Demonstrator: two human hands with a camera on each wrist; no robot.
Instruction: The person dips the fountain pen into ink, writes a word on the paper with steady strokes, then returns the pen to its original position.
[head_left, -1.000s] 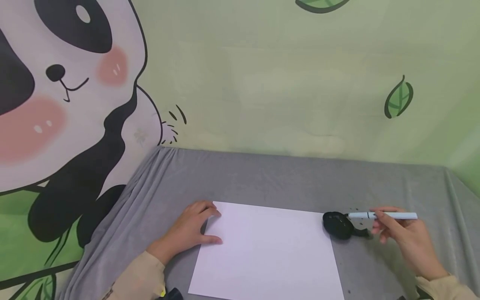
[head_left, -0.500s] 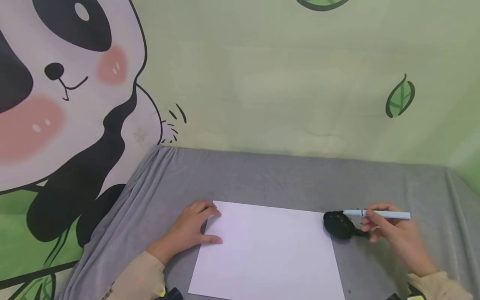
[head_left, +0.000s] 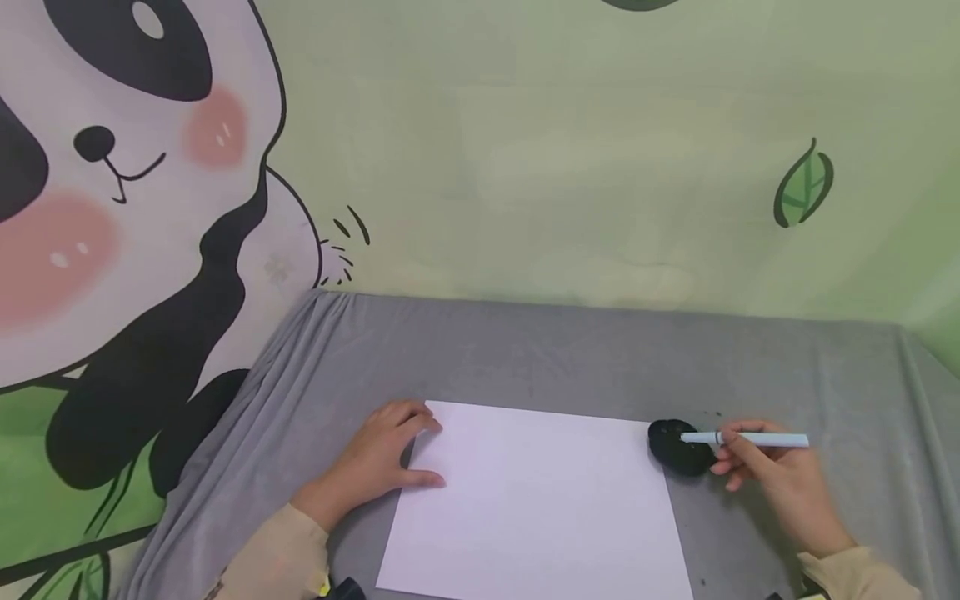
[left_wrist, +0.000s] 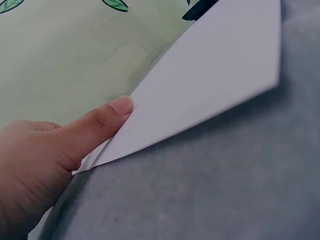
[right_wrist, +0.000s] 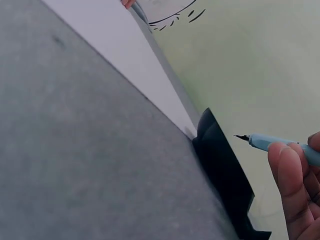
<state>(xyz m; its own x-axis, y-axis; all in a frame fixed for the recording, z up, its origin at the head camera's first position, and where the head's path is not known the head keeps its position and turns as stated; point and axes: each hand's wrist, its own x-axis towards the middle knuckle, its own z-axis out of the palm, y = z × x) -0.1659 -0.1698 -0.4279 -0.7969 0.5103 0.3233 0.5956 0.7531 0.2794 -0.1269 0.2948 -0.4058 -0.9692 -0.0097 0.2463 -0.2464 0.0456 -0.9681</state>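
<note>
A white sheet of paper (head_left: 540, 508) lies in the middle of the head view. My left hand (head_left: 382, 450) rests at its left edge, fingers spread along the margin and thumb on the paper. At the far right corner sits a glossy black dish (head_left: 667, 454), dark inside. With thumb and fingers, my right hand (head_left: 783, 483) pinches a light-blue pen (right_wrist: 275, 144) that has a dark pointed tip. In the head view the tip is over the dish; in the right wrist view it appears above the rim. Whether it touches anything inside cannot be told.
Grey cloth (head_left: 525, 350) covers the table, with small dark specks right of the paper. Behind rises a pale green wall (head_left: 525, 183) with a painted panda (head_left: 165, 333) at left and a leaf (head_left: 802, 187) at right.
My right hand has moved left with the pen, bringing its tip from the dish's right rim to over its middle. My left hand and the paper stay put. The head view has shifted slightly.
</note>
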